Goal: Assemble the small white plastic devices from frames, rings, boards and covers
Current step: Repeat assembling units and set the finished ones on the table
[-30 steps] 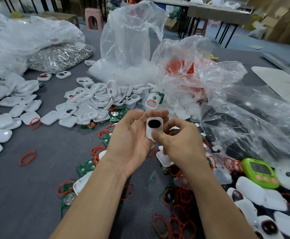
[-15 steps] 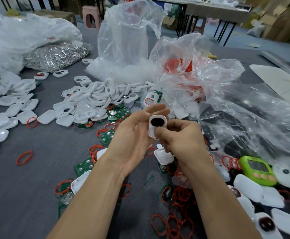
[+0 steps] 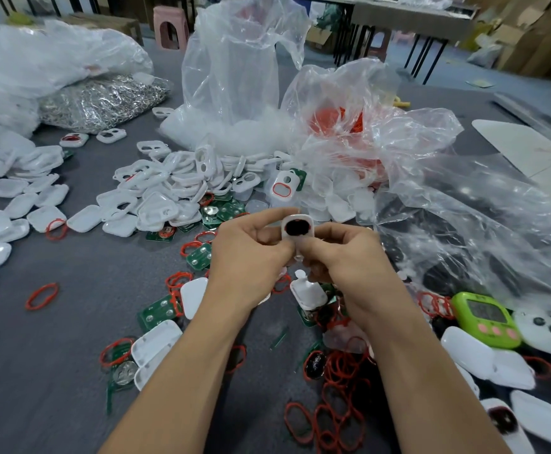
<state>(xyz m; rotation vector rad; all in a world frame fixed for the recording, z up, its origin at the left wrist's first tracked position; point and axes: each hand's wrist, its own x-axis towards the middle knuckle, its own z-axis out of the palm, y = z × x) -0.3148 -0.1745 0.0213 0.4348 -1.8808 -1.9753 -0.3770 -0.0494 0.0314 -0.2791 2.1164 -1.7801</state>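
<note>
Pinches small white rounded plastic frame with dark oval centre between left-hand grip and right-hand grip, both closed on it, above grey surface. Seems light, stiff, slick; calls for holding by edges.

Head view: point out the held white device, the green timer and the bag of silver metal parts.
held white device (image 3: 297, 228), head view, its dark oval centre.
green timer (image 3: 485, 312), head view, its screen.
bag of silver metal parts (image 3: 103, 101), head view, bag's middle.
</note>
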